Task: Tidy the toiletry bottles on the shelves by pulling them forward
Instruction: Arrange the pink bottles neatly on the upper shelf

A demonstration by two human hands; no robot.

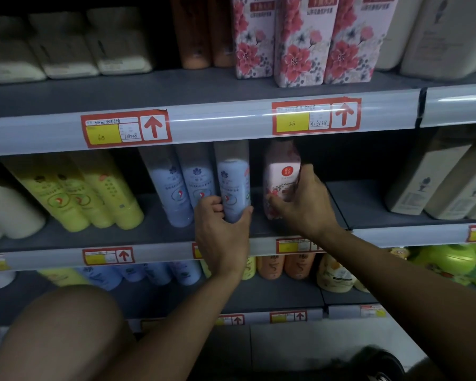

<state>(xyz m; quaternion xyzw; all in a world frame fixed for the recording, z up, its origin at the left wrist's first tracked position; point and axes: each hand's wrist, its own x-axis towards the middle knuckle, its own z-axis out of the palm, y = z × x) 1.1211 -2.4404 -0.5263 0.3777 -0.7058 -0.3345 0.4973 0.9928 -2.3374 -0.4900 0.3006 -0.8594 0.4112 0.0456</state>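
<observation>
Gripping a blue bottle (232,188) with the left hand (221,229) and a pink bottle (280,182) with the right hand (305,199), mid-shelf (160,229); neither reaches the front edge, neighbouring bottles untidied.

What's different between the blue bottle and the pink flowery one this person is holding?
The blue bottle is a plain light-blue cylinder; the pink bottle is pale with red flowers and narrows to a shoulder on top. The left hand grips the blue one low down; the right hand holds the pink one at its side. Both stand on the middle shelf.
</observation>
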